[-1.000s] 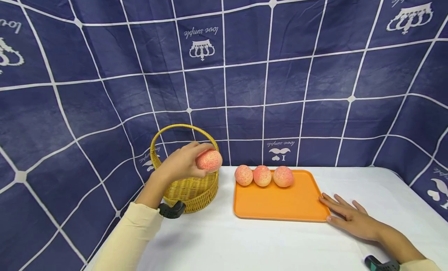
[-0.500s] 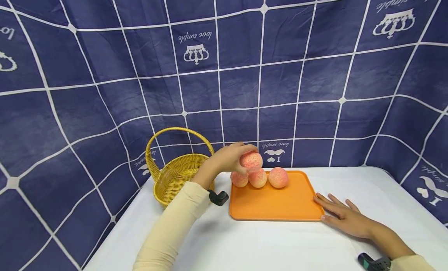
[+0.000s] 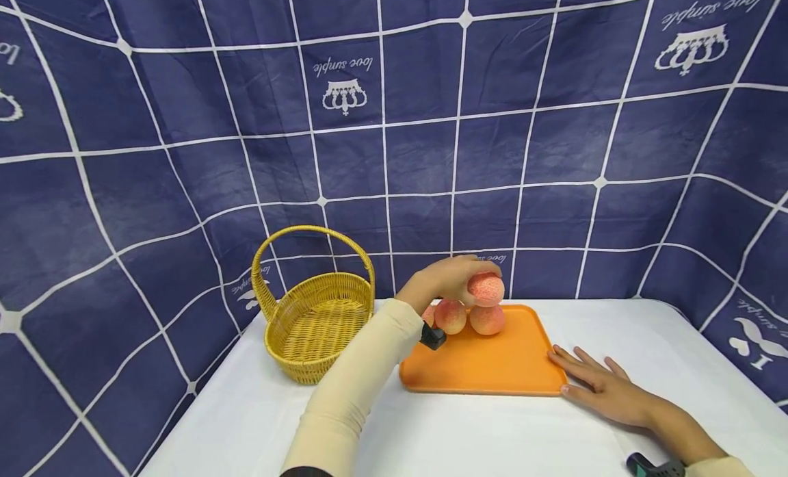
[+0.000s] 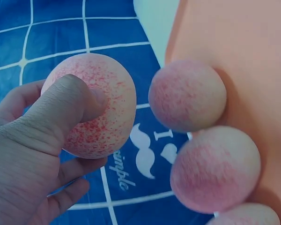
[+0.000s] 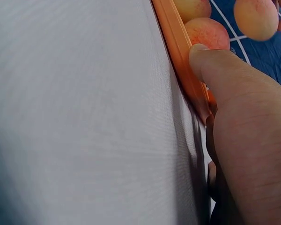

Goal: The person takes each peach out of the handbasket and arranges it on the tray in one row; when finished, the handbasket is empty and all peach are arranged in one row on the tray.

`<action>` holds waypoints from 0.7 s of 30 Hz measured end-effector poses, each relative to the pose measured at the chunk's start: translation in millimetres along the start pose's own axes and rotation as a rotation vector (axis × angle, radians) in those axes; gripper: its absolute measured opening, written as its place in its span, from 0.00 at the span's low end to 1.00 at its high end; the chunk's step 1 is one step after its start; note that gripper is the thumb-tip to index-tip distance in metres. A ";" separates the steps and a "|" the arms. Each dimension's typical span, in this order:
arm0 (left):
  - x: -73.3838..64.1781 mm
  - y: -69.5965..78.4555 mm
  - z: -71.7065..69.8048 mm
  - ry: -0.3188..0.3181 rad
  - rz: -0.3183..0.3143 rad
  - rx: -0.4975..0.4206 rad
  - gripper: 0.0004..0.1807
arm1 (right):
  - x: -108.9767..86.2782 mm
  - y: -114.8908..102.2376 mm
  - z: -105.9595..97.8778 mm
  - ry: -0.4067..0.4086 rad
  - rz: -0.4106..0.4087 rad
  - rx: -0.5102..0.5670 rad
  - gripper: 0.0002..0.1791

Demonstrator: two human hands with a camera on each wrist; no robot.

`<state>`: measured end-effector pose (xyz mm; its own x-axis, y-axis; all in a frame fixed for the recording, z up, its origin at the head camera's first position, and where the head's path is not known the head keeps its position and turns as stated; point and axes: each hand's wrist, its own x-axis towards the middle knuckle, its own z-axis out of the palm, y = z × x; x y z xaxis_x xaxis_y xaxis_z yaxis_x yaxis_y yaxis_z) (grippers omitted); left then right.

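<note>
My left hand [image 3: 452,278] grips a pink speckled peach [image 3: 487,290], its thumb [image 4: 70,105] pressed across the side in the left wrist view. The peach is up over the back of an orange tray [image 3: 492,367]. Behind and below it, three more peaches sit in a row along the tray's back: a right one [image 3: 488,320], a middle one [image 3: 451,318] and a left one [image 3: 429,315], partly hidden by my wrist. My right hand [image 3: 606,391] lies with straight, spread fingers at the tray's right edge, the thumb at the rim in the right wrist view.
To the left of the tray stands a yellow woven basket [image 3: 301,371] with a tall arched handle, nothing inside it. A white cloth [image 3: 480,436] covers the table. A navy curtain [image 3: 418,155] with white grid lines hangs behind and at both sides.
My left hand has carried the peach from over the basket rightward, past the left peaches, to above the right one on the tray. The right hand keeps its place.
</note>
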<state>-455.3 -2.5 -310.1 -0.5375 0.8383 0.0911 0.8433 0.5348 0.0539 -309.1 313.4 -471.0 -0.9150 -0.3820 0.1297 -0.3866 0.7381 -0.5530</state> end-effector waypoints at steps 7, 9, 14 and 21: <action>28.0 14.0 2.6 -0.074 0.016 0.007 0.35 | -1.0 -1.9 0.8 0.008 0.000 -0.017 0.32; 35.7 18.1 3.8 -0.094 0.029 0.030 0.36 | -1.1 -2.4 1.2 0.015 -0.001 -0.024 0.32; 51.5 29.2 9.8 -0.134 0.048 0.102 0.37 | -1.1 -2.5 2.7 0.024 -0.018 -0.034 0.31; 66.8 46.9 20.3 -0.194 0.011 0.186 0.34 | 0.0 -2.2 3.9 0.024 -0.005 -0.036 0.32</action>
<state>-451.8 80.7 -321.6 -0.5338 0.8394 -0.1025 0.8437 0.5205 -0.1316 -307.8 309.7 -473.0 -0.9154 -0.3725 0.1523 -0.3946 0.7562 -0.5220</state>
